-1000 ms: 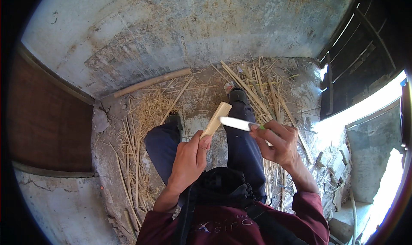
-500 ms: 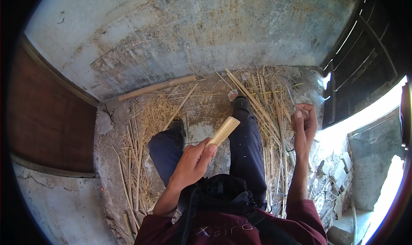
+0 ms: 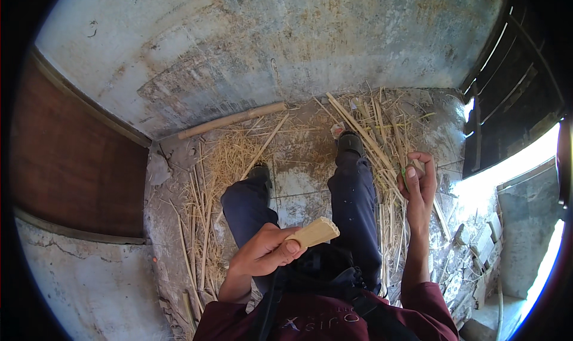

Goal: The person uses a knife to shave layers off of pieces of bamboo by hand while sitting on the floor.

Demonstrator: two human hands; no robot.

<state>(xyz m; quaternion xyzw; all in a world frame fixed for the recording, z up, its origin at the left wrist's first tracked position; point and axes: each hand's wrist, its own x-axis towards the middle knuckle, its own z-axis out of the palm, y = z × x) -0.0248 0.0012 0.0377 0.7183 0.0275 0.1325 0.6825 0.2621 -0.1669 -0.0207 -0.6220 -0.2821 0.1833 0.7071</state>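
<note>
My left hand (image 3: 262,256) is closed round a short, pale yellow piece of split bamboo (image 3: 314,232), held in front of my waist. Its far end points right and shows a rough cut edge. My right hand (image 3: 420,184) is raised at the right, apart from the bamboo, with thumb and fingers pinched together. A small green bit (image 3: 404,177) shows beside the thumb; what the fingers grip is mostly hidden. Beneath this hand lie long bamboo strips (image 3: 365,129) on the floor.
Shavings (image 3: 233,156) lie heaped by my left foot. A bamboo pole (image 3: 233,120) rests along the base of the stained wall (image 3: 286,48). Broken rubble (image 3: 471,245) lies at the right, near a bright opening. A brown panel (image 3: 77,144) stands at the left.
My left hand has moved down a little, and the bamboo piece has tilted from pointing up and away to pointing right. My right hand remains raised with its fingers pinched.
</note>
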